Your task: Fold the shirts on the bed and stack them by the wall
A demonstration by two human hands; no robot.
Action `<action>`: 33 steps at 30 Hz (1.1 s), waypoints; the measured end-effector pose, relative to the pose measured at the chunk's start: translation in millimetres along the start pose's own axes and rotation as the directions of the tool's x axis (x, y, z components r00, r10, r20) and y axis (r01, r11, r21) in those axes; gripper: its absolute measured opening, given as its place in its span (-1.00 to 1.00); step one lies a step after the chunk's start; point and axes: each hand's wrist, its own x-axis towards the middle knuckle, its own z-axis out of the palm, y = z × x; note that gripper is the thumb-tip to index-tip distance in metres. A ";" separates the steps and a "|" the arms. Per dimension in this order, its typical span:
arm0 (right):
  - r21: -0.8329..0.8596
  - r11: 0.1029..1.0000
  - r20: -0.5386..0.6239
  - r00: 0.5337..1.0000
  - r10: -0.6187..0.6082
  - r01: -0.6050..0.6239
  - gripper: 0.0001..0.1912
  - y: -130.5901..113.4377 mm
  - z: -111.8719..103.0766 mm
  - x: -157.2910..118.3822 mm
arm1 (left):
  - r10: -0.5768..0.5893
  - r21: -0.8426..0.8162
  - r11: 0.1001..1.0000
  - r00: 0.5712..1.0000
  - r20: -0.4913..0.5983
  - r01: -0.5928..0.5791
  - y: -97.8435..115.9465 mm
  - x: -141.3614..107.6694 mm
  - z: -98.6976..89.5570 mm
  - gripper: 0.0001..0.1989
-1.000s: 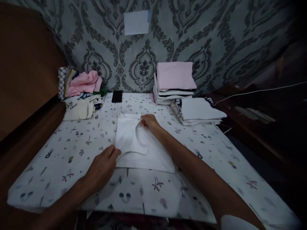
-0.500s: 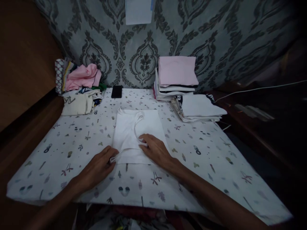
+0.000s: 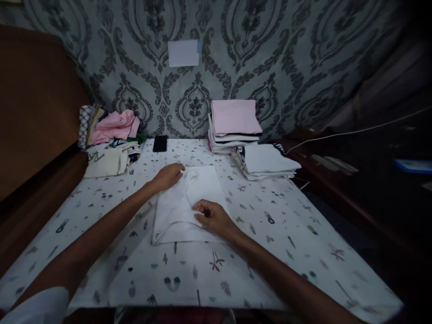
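A white shirt [image 3: 184, 204] lies folded on the patterned cloth in front of me, with a curved neckline edge across its middle and some loose creases. My left hand [image 3: 169, 176] is at the shirt's far left corner, its fingers closed on the fabric there. Over the right middle of the shirt, my right hand [image 3: 215, 218] pinches the curved edge between thumb and fingers. The fingertips of the left hand are partly hidden by the hand itself.
A stack of folded clothes topped with pink [image 3: 235, 118] stands at the back, with a white folded pile [image 3: 270, 159] in front. Mixed clothes [image 3: 113, 128] are heaped back left beside a dark phone [image 3: 159, 143]. A cable [image 3: 337, 134] runs at right.
My left hand has moved from the shirt's near left corner up to its far left corner. My right hand stays near the curved edge. The view has tilted upward.
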 end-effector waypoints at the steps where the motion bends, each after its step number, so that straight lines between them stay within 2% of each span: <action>1: 0.003 1.000 -0.005 1.000 -0.001 0.001 -0.82 0.1 0.4 -0.6 | -0.014 -0.006 1.000 1.000 0.018 0.015 1.1 14.5 6.0 -0.78; 3: 0.013 1.000 -0.014 1.000 -0.008 0.008 -0.81 -1.5 -0.1 -2.8 | -0.032 -0.029 0.999 0.999 0.044 0.033 3.8 35.1 15.2 -0.84; 6: 0.021 0.999 -0.045 0.999 -0.029 0.030 -0.80 -7.3 -4.5 -9.0 | -0.028 -0.090 0.995 0.999 0.036 0.031 7.3 49.3 23.0 -0.99; 9: -0.034 0.998 -0.082 0.995 -0.062 0.059 -0.81 -8.4 -13.3 -17.6 | -0.020 -0.195 0.980 1.000 0.018 0.023 10.3 53.1 32.4 -0.89; 12: -0.174 0.983 -0.085 0.993 -0.079 0.064 -0.83 0.7 -24.0 -26.4 | -0.008 -0.287 0.958 1.000 0.024 0.015 14.2 49.2 46.0 -0.84; 14: -0.319 0.945 -0.092 0.991 -0.101 0.067 -0.83 6.3 -29.6 -31.0 | 0.008 -0.322 0.947 1.000 0.017 -0.002 16.4 41.1 51.5 -0.74; 17: -0.500 0.860 -0.122 0.976 -0.183 0.098 -0.84 0.2 -30.3 -30.0 | 0.054 -0.339 0.938 0.997 -0.053 -0.068 15.7 22.1 47.7 -0.68; 20: -0.587 0.780 -0.068 0.947 -0.315 0.217 -0.74 -20.4 -18.7 -10.3 | 0.087 -0.185 0.976 0.982 -0.169 -0.118 6.9 2.5 37.5 -0.74; 22: -0.643 0.705 0.022 0.928 -0.372 0.297 -0.66 -30.5 -7.1 12.9 | 0.092 -0.027 0.995 0.977 -0.195 -0.099 -3.2 -6.6 35.2 -0.72; 23: -0.679 0.669 0.061 0.931 -0.361 0.304 -0.62 -31.9 -1.8 25.6 | 0.089 0.041 0.996 0.979 -0.184 -0.082 -8.9 -9.5 36.1 -0.69; 25: -0.754 0.614 0.089 0.963 -0.255 0.232 -0.50 -26.9 5.3 48.7 | 0.062 0.157 0.987 0.989 -0.132 -0.041 -20.5 -12.2 40.6 -0.62; 28: -0.821 0.567 0.032 0.996 -0.086 0.075 -0.32 -8.0 4.9 67.7 | -0.001 0.277 0.961 1.000 -0.032 0.010 -34.0 -9.8 46.1 -0.50; 33: -0.840 0.542 0.001 0.997 -0.078 0.043 -0.27 8.7 -3.3 65.0 | -0.067 0.356 0.934 0.996 0.061 0.041 -38.1 -4.9 39.7 -0.40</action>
